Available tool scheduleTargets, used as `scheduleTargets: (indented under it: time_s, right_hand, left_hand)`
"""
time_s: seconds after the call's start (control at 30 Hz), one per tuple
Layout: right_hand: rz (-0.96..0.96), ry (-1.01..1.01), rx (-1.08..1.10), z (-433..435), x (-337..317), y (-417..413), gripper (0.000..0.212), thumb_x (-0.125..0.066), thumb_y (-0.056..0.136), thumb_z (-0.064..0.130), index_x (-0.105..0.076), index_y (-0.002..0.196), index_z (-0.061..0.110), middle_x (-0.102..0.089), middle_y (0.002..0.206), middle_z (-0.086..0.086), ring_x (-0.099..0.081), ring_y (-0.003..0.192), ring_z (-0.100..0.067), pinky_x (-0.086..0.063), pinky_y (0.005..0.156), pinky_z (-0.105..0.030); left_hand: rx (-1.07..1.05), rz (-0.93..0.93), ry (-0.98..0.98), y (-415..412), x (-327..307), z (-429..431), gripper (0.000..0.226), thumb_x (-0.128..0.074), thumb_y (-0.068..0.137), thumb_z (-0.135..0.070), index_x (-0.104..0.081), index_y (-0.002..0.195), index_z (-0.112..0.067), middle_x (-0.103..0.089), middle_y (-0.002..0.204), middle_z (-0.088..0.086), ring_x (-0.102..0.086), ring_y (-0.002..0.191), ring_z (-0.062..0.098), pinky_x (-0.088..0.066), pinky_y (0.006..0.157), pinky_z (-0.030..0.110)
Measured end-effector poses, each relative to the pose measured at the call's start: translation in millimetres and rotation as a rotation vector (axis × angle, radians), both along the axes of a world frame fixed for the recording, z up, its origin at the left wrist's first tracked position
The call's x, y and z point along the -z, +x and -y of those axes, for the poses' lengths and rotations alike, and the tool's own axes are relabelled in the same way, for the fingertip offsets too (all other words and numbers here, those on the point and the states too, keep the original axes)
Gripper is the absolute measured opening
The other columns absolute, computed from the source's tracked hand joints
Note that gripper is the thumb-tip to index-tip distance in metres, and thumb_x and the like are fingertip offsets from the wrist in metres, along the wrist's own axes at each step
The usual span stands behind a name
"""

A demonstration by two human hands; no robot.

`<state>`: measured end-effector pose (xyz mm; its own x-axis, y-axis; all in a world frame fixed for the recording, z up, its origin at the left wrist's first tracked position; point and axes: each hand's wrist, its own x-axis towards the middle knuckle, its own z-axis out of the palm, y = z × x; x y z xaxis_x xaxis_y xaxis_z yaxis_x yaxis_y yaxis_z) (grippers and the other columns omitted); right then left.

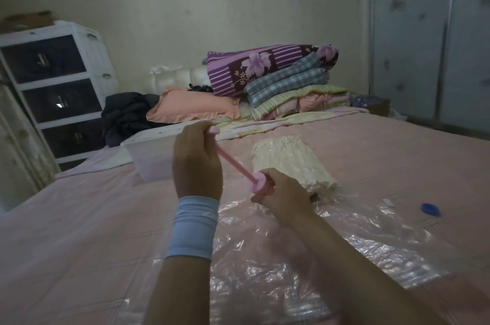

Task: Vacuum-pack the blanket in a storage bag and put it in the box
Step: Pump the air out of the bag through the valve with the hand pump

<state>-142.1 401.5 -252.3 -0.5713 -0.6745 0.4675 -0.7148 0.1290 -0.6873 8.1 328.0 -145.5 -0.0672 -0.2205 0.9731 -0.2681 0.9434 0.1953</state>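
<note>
A person kneels or stands at a bed (79, 218) with a pink sheet. Both hands are in the middle of the frame and hold a pink pump (258, 182).

The left hand (197, 163) has its grip closed round the handle (213, 130) at the top end of the pump. A thin pink rod (233, 163) runs from the handle down and to the right, into the round pump top. A pale blue wristband (193, 229) is on the left wrist. The right hand (283, 192) has its grip closed round the pump body, just under the round top. Most of the body is hidden by the fingers.

The blanket (289, 160) is cream and all crinkled. It lies on the bed just right of the middle, behind the right hand. The clear storage bag (344, 240) is spread flat over the lower right of the frame, and it reaches up to the blanket's near end. I cannot tell if the whole blanket is inside it. A small blue cap (431, 210) sits at the right on the plastic.

The white box (151, 157) stands on the bed left of the middle, behind the left hand.

In the upper left is a white drawer unit (58, 86). At the far end of the bed are dark clothes (127, 115), a peach pillow (196, 107) and a pile of folded bedding (286, 80). A pale wardrobe (429, 33) fills the upper right.
</note>
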Motion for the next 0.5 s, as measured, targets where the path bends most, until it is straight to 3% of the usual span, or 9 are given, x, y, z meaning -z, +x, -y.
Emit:
scheduleTargets:
  time_s: [0.07,0.23,0.3,0.4,0.5]
  right_hand:
    - [-0.009,-0.007,0.027,2.1,2.8,1.1,0.054,-0.086,0.069,0.047,-0.058,0.114,0.038,-0.068,0.099,0.019,-0.065,0.092,-0.007,-0.055,0.081,-0.033]
    - [-0.034,-0.005,0.030,6.0,5.5,2.8,0.048,-0.084,0.071,0.049,-0.059,0.110,0.038,-0.068,0.095,0.018,-0.064,0.084,-0.008,-0.053,0.074,-0.031]
    - [-0.046,-0.027,0.024,6.3,7.5,2.8,0.048,-0.084,0.071,0.048,-0.060,0.111,0.037,-0.068,0.095,0.017,-0.063,0.085,-0.009,-0.050,0.072,-0.030]
    - [-0.051,-0.045,0.013,4.2,6.5,1.1,0.052,-0.086,0.071,0.046,-0.060,0.116,0.037,-0.069,0.100,0.017,-0.064,0.089,-0.009,-0.053,0.078,-0.030]
    - [-0.022,-0.026,0.003,2.5,4.2,-2.1,0.054,-0.087,0.071,0.045,-0.059,0.117,0.038,-0.070,0.101,0.018,-0.065,0.092,-0.008,-0.055,0.082,-0.034]
  left_hand:
    - [0.030,0.054,0.053,-13.1,16.2,-2.2,0.011,-0.055,0.095,-0.010,-0.064,0.102,-0.009,-0.065,0.089,0.003,-0.060,0.080,0.016,-0.054,0.075,0.029]
    - [0.136,0.541,0.364,-30.7,64.4,-5.0,0.016,-0.052,0.095,-0.019,-0.066,0.091,-0.015,-0.067,0.088,0.001,-0.061,0.079,0.019,-0.053,0.077,0.038]
    - [0.084,0.628,0.304,-29.1,62.2,-2.0,0.011,-0.054,0.092,-0.014,-0.065,0.092,-0.016,-0.067,0.089,0.001,-0.062,0.080,0.021,-0.053,0.077,0.037]
    - [0.046,0.554,0.178,-21.8,40.0,-3.3,0.011,-0.056,0.092,-0.010,-0.065,0.096,-0.015,-0.069,0.089,0.000,-0.064,0.078,0.019,-0.055,0.074,0.031]
    - [0.037,0.275,0.074,-6.9,9.5,-7.8,0.016,-0.051,0.095,-0.016,-0.067,0.095,-0.011,-0.068,0.080,0.002,-0.060,0.068,0.015,-0.054,0.065,0.029]
